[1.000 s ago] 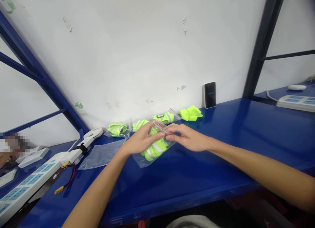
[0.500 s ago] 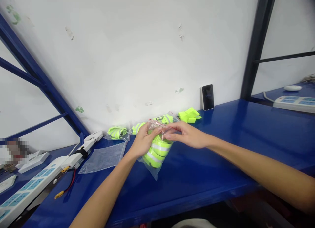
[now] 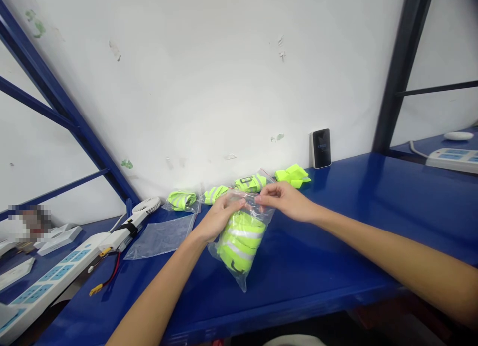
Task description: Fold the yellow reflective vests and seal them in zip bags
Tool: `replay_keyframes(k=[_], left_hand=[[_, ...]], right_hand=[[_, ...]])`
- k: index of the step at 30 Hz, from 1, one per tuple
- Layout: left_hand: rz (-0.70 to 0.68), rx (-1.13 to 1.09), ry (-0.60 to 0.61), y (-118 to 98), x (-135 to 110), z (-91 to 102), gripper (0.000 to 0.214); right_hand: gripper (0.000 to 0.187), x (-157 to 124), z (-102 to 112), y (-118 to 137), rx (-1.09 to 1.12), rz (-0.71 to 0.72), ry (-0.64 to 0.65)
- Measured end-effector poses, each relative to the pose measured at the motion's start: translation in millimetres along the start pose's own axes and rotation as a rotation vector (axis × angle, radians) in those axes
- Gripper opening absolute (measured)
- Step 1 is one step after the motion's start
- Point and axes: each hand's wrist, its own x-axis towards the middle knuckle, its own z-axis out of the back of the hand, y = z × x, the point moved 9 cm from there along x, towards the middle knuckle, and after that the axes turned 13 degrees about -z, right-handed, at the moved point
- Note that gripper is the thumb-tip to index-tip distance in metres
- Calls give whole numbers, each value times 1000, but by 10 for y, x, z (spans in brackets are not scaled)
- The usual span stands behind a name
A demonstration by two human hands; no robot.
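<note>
A clear zip-lock bag (image 3: 244, 282) hangs above the blue table between my hands. Inside it is a folded neon yellow strap-like bundle (image 3: 242, 236) with silver reflective stripes. My left hand (image 3: 222, 214) pinches the bag's upper left side, thumb across the front. At the top right corner, the fingertips of my right hand (image 3: 284, 199) are closed on the bag's edge. Behind my hands, along the wall, lie more bagged yellow bundles (image 3: 181, 200). To their right is a loose yellow bundle (image 3: 293, 175) without a visible bag.
A flat clear bag (image 3: 160, 236) lies on the blue table (image 3: 317, 266) at left. Beside it are a white handheld fan (image 3: 147, 205), a power strip (image 3: 48, 281) and a cable with yellow connectors (image 3: 96, 289). A dark-screened device (image 3: 321, 148) leans against the wall.
My right hand has shifted right along the bag's top to its corner, and the bag's mouth has tipped away from upright view. The bag hangs slightly lower. The camera view has shifted a little.
</note>
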Motion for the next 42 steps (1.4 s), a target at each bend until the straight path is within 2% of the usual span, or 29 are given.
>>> replay_keyframes(k=[2,5,9,11,13,15,17,19,24,28,33,36,39,42], left_hand=[[79,-116,-39,97,-63,23,33],[231,-261,-104,333,-152,18,35],[343,-339,-185,634,-222,-31,31],[344,-356,-243,732,-235,-51,28],[313,-375,-319,784,-234,-57,26],[287,-403,-385,814,-231,-61,24],[295,-428,-399,840,-225,-84,25],[319,-389,-365,853,-218,-92,28],[266,-28,-296,776,-198,65,22],[178,33,-230,731,-140,96,27],[133,93,-156,743,-87,150,38],[19,157,-55,642,-68,71,40],[-107,273,57,511,-78,-87,38],[-135,316,99,478,-92,-183,37]], right_hand=[[33,40,43,-71,56,-34,-47],[34,97,33,-240,133,-150,-51],[33,140,95,-478,136,-295,-73],[37,148,87,-616,98,-393,-7],[40,137,6,-729,16,-469,133],[42,132,-53,-775,-31,-477,219],[40,152,-60,-771,-20,-443,213],[36,175,-46,-760,-19,-408,178],[29,205,-5,-726,-120,-331,130],[25,197,-21,-636,-238,-223,144],[32,176,-42,-560,-246,-204,119],[38,166,-25,-529,-309,-220,77],[29,149,-35,-448,-364,-152,83],[22,130,-64,-383,-375,-78,107]])
